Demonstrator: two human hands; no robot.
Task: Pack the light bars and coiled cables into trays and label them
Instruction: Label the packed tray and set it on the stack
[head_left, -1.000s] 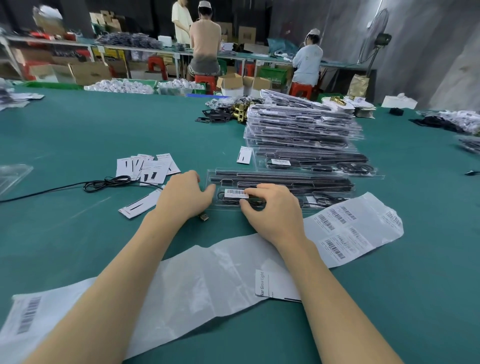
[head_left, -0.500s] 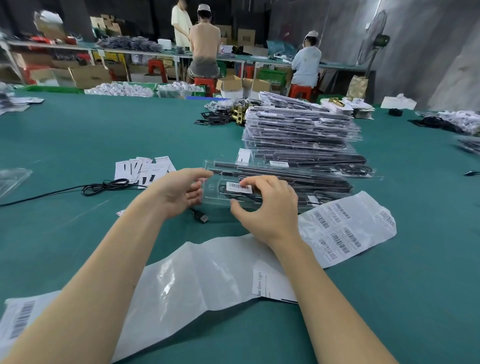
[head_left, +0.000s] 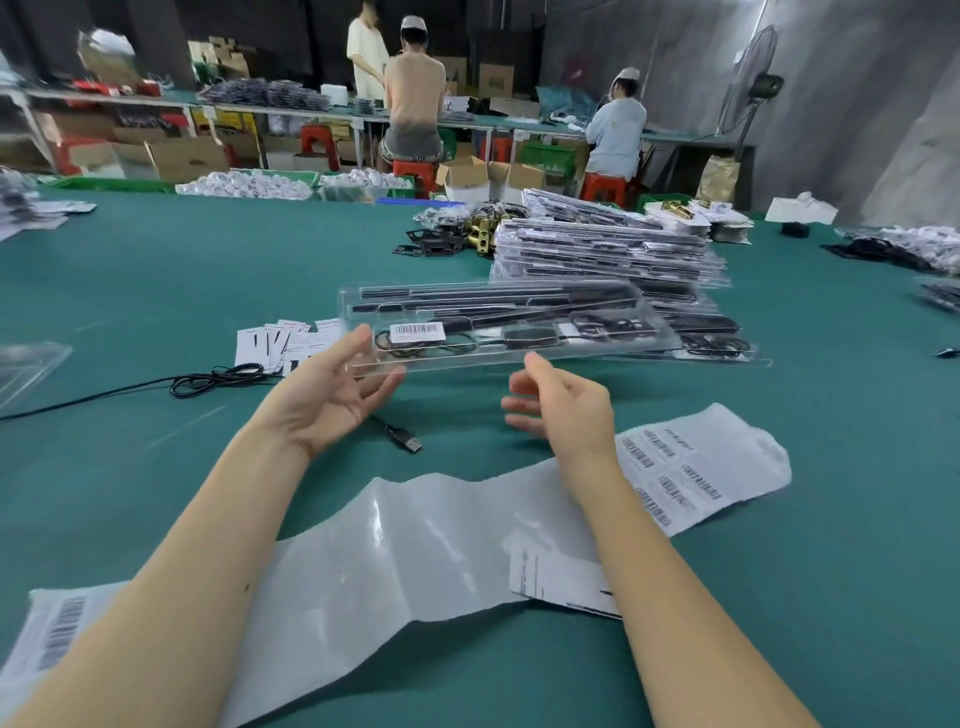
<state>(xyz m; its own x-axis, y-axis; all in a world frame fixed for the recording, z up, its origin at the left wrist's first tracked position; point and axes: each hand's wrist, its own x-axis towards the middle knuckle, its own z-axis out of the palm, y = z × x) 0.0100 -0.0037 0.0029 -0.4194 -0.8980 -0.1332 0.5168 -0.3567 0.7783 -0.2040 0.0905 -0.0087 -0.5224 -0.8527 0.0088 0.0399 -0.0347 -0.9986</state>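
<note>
Though perhaps unreadable, barcode label on tray.

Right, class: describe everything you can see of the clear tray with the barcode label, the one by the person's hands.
The clear tray is a long, shallow, transparent plastic blister pack, seemingly lidded. Inside lie black light bars along its far side and a coiled black cable at the near left, under a white barcode label. It looks raised and tilted above the green table. The left hand, fingers spread, touches its left end; the right hand sits just beneath, apparently not touching.
</note>
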